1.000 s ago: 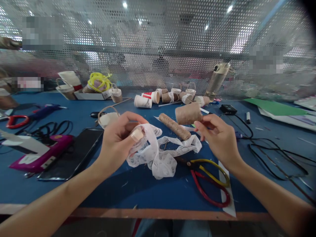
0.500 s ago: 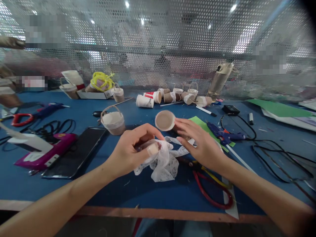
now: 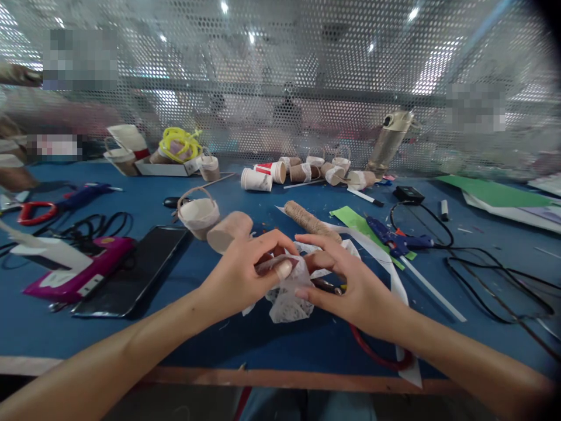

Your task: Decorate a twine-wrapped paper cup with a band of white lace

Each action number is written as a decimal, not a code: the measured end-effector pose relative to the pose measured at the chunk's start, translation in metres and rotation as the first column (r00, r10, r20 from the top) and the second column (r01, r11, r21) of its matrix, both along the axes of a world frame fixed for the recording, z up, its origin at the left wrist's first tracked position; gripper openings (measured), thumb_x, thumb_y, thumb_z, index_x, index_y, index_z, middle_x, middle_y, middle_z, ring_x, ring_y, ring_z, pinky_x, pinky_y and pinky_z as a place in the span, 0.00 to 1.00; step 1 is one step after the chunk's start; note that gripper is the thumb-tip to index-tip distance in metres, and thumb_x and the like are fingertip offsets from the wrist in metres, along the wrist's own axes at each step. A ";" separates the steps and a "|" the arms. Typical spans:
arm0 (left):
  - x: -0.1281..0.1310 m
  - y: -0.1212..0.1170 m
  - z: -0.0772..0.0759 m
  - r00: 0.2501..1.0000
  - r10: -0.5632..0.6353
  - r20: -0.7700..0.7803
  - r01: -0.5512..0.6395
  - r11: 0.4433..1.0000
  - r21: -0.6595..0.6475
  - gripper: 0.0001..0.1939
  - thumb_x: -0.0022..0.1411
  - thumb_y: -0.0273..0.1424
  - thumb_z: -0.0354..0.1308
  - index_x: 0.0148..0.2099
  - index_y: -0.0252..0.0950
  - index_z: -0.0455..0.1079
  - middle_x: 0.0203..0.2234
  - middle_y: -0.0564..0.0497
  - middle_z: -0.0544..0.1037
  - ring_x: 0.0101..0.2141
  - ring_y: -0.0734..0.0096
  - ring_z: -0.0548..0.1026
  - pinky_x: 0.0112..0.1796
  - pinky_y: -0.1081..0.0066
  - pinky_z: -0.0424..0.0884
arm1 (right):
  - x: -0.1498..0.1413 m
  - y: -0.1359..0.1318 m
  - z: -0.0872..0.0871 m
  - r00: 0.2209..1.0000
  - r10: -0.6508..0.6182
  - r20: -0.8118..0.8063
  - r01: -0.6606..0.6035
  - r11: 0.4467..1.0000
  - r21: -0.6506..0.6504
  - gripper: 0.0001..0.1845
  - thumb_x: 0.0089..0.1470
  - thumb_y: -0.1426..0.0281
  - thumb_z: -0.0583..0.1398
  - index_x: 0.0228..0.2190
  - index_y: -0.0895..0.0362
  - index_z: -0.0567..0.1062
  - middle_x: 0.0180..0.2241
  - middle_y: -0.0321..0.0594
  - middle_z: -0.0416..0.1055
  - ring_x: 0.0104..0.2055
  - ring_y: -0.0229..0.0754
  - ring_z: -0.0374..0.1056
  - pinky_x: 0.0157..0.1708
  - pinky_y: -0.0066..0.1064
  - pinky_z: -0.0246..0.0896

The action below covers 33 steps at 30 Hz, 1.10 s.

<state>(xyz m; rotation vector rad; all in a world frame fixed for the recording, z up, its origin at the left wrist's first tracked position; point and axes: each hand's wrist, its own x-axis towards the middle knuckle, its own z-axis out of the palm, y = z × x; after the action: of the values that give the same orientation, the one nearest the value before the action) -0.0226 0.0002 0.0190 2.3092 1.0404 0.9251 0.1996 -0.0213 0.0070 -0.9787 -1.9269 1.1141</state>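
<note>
My left hand [image 3: 245, 275] and my right hand [image 3: 346, 280] meet over the blue table [image 3: 245, 339], both pinching a bunched strip of white lace ribbon [image 3: 287, 298]. A bandage wraps my left thumb. A burlap-wrapped paper cup [image 3: 228, 230] lies on its side just left of my left hand, beside a small cup basket with a twine handle [image 3: 198, 213]. A spool of jute twine [image 3: 309, 220] lies behind my hands. Red-handled scissors [image 3: 381, 358] lie partly hidden under my right wrist.
A black phone [image 3: 131, 269] and a magenta glue gun [image 3: 79, 272] lie at the left with cables. A blue glue gun [image 3: 392, 237], green paper [image 3: 355, 219] and black cords sit to the right. Several finished cups [image 3: 302, 171] line the perforated back wall.
My right hand let go of the burlap-wrapped cup, which now lies at the left of my left hand. That hand came down onto the lace, and both hands drew together.
</note>
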 end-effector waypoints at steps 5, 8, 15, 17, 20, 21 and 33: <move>0.001 0.004 0.001 1.000 0.000 0.011 0.001 0.992 -0.130 0.07 0.67 0.33 0.57 0.42 0.36 0.72 0.27 0.56 0.73 0.22 0.78 0.68 0.23 0.76 0.63 | 0.005 0.005 -0.001 0.937 0.032 -0.347 -0.147 0.939 -0.309 0.23 0.60 0.72 0.62 0.56 0.50 0.67 0.39 0.37 0.79 0.44 0.40 0.77 0.45 0.33 0.71; 0.002 0.006 0.004 0.998 0.039 0.046 -0.028 0.973 -0.227 0.09 0.66 0.37 0.59 0.40 0.36 0.72 0.26 0.57 0.69 0.20 0.80 0.65 0.20 0.78 0.61 | 0.010 0.010 0.002 0.856 -0.033 -0.516 -0.218 0.881 -0.419 0.16 0.62 0.74 0.57 0.51 0.53 0.71 0.30 0.32 0.75 0.31 0.35 0.75 0.43 0.34 0.72; 0.002 0.008 0.005 0.996 0.054 0.074 -0.028 0.950 -0.310 0.07 0.65 0.36 0.61 0.40 0.37 0.73 0.29 0.56 0.70 0.21 0.82 0.65 0.21 0.80 0.60 | 0.022 0.013 0.011 0.977 -0.196 -0.090 0.175 0.964 -0.200 0.23 0.51 0.58 0.71 0.47 0.48 0.75 0.40 0.35 0.73 0.35 0.36 0.70 0.33 0.28 0.67; 0.002 0.008 0.006 0.996 0.049 0.074 -0.023 0.946 -0.324 0.07 0.65 0.36 0.61 0.40 0.36 0.73 0.29 0.56 0.70 0.21 0.82 0.65 0.21 0.80 0.60 | 0.024 0.013 0.014 0.966 -0.252 0.051 0.252 0.968 -0.007 0.23 0.48 0.60 0.73 0.46 0.48 0.76 0.48 0.36 0.74 0.45 0.42 0.71 0.42 0.31 0.67; 0.002 0.008 0.007 0.997 0.023 0.072 0.006 0.928 -0.373 0.08 0.66 0.37 0.61 0.40 0.36 0.73 0.28 0.56 0.71 0.20 0.83 0.62 0.20 0.80 0.58 | 0.026 0.014 0.016 0.946 -0.296 0.131 0.278 0.951 0.136 0.11 0.57 0.60 0.67 0.40 0.49 0.78 0.42 0.35 0.76 0.40 0.40 0.70 0.37 0.30 0.65; 0.002 0.008 0.008 0.998 0.016 0.068 0.011 0.922 -0.388 0.09 0.66 0.37 0.61 0.40 0.36 0.72 0.29 0.56 0.72 0.19 0.84 0.60 0.20 0.80 0.57 | 0.026 0.014 0.015 0.945 -0.300 0.130 0.280 0.949 0.147 0.09 0.59 0.60 0.66 0.38 0.50 0.79 0.39 0.34 0.76 0.36 0.38 0.69 0.34 0.29 0.63; 0.000 0.002 0.006 0.957 -0.219 0.191 0.282 0.859 -0.428 0.12 0.65 0.32 0.64 0.50 0.44 0.77 0.42 0.50 0.82 0.40 0.65 0.81 0.40 0.70 0.78 | 0.030 0.022 0.004 0.944 -0.321 -0.081 0.329 0.936 0.126 0.10 0.63 0.61 0.61 0.44 0.52 0.76 0.33 0.35 0.71 0.22 0.32 0.61 0.20 0.27 0.57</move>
<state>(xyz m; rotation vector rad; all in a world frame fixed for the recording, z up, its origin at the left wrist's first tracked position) -0.0231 0.0023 0.0250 1.9027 0.7719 0.6425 0.2300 0.0005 0.0109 -1.1249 -1.6924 0.7994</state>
